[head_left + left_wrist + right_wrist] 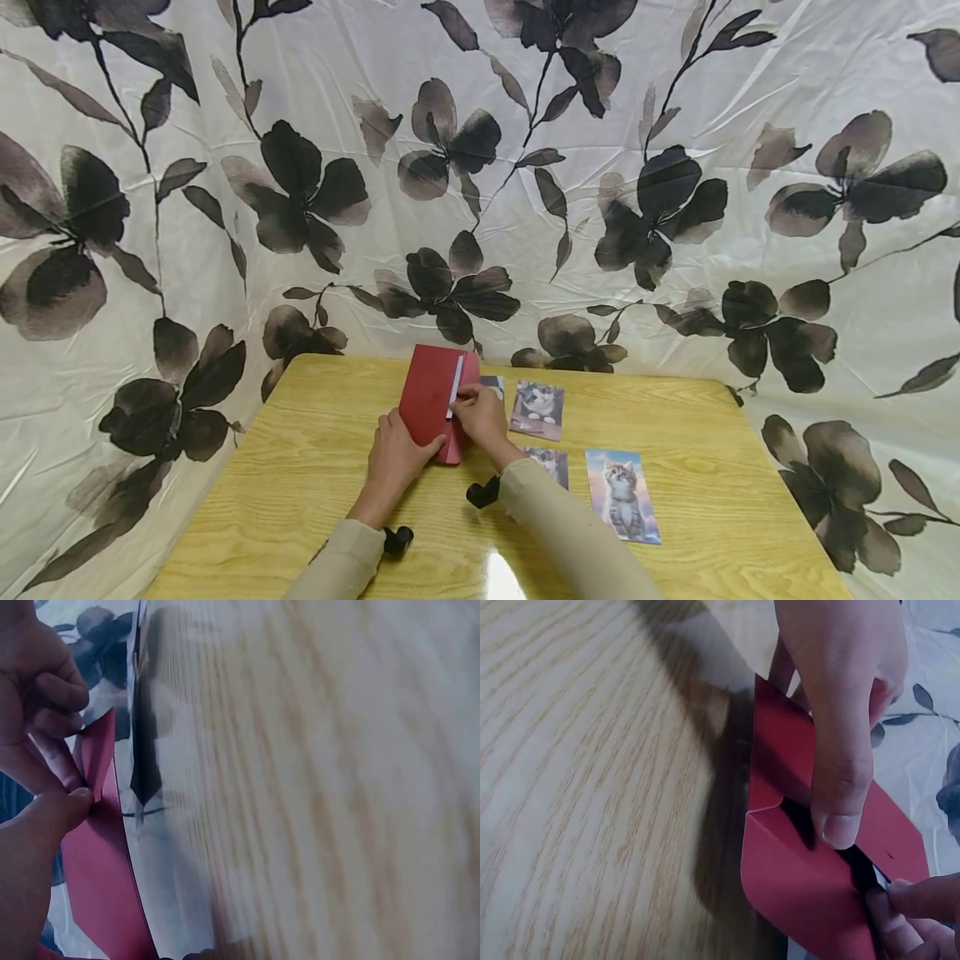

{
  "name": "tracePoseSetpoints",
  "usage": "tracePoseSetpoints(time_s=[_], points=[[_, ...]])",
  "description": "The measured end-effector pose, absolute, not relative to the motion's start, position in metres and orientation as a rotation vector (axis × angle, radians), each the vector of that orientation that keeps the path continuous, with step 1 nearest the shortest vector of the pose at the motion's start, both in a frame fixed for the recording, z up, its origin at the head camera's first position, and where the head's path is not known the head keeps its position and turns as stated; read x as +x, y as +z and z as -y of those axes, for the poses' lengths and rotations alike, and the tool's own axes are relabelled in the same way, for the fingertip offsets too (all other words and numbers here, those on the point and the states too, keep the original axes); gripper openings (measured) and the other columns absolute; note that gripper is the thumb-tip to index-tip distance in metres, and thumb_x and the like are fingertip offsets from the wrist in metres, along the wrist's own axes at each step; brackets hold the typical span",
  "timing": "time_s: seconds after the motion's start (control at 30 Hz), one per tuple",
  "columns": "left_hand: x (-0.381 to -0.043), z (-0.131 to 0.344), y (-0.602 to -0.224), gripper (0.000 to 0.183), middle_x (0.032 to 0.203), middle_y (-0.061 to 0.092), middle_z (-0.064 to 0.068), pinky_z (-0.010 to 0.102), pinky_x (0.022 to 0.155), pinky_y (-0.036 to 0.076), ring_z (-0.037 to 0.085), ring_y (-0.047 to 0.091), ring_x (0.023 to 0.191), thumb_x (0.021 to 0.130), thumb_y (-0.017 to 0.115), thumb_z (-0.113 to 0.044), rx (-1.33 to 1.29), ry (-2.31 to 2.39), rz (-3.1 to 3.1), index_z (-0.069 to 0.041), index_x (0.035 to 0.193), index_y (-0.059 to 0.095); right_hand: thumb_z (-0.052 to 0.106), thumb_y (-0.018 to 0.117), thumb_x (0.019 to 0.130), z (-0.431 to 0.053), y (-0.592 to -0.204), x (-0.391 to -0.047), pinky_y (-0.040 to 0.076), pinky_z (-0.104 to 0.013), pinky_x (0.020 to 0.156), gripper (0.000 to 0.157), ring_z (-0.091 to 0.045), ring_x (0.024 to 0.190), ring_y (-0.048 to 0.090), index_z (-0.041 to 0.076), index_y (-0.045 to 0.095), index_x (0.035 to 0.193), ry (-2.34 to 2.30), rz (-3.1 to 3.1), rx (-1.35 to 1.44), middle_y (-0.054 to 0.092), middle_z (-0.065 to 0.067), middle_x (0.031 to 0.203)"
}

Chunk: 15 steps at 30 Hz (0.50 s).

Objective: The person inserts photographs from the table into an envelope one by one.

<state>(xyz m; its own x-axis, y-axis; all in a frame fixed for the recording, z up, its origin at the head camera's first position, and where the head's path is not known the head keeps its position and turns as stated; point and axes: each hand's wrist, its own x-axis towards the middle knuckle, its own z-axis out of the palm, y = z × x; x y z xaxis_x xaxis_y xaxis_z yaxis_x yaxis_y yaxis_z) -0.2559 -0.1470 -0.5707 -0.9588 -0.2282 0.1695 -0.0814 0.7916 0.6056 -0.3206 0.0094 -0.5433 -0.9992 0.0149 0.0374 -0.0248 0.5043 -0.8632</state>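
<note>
Left hand point(393, 460) pinches the near edge of a red envelope point(431, 400); right hand point(480, 415) pinches a white card point(454, 387) at the envelope's open side. Backdrop: white sheet printed with dark flowers point(660, 208), draped behind and around. Envelope sits near the far edge of a yellow wood-grain table point(712, 467). Right of the envelope, apart: tall cat photo point(622, 495), kitten photo point(537, 409), another partly under the right sleeve point(551, 463). No legible writing.

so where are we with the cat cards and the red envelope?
Nothing plainly finished. In hand: the left hand holds the red envelope while the right hand pinches a white-edged card at its opening. Left: three cat cards on the table, plus one partly hidden behind the right hand.
</note>
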Motion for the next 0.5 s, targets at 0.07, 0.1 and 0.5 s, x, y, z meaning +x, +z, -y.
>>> tracePoseSetpoints(time_s=[0.07, 0.1, 0.5], points=[[-0.256, 0.147, -0.571, 0.098, 0.121, 0.054, 0.03, 0.059, 0.09, 0.057, 0.044, 0.061, 0.104, 0.083, 0.091, -0.05, 0.241, -0.916, 2.749, 0.014, 0.14, 0.044, 0.02, 0.084, 0.094, -0.008, -0.542, -0.321, 0.054, -0.029, 0.068, 0.022, -0.01, 0.08, 0.069, 0.013, 0.081, 0.115, 1.498, 2.716, -0.003, 0.076, 0.004, 0.09], [-0.256, 0.147, -0.571, 0.097, 0.121, 0.054, 0.03, 0.059, 0.09, 0.057, 0.044, 0.061, 0.104, 0.083, 0.091, -0.05, 0.24, -0.917, 2.749, 0.014, 0.14, 0.044, 0.02, 0.084, 0.094, -0.007, -0.542, -0.321, 0.054, -0.029, 0.068, 0.021, -0.01, 0.079, 0.069, 0.014, 0.081, 0.114, 1.48, 2.725, -0.005, 0.077, 0.004, 0.09], [-0.257, 0.147, -0.572, 0.099, 0.121, 0.053, 0.03, 0.059, 0.089, 0.057, 0.044, 0.062, 0.103, 0.083, 0.09, -0.051, 0.256, -0.906, 2.767, 0.014, 0.141, 0.044, 0.02, 0.079, 0.098, -0.017, -0.548, -0.32, 0.055, -0.033, 0.068, 0.015, -0.012, 0.078, 0.069, 0.012, 0.08, 0.111, 1.504, 2.686, 0.052, 0.075, 0.003, 0.088]])
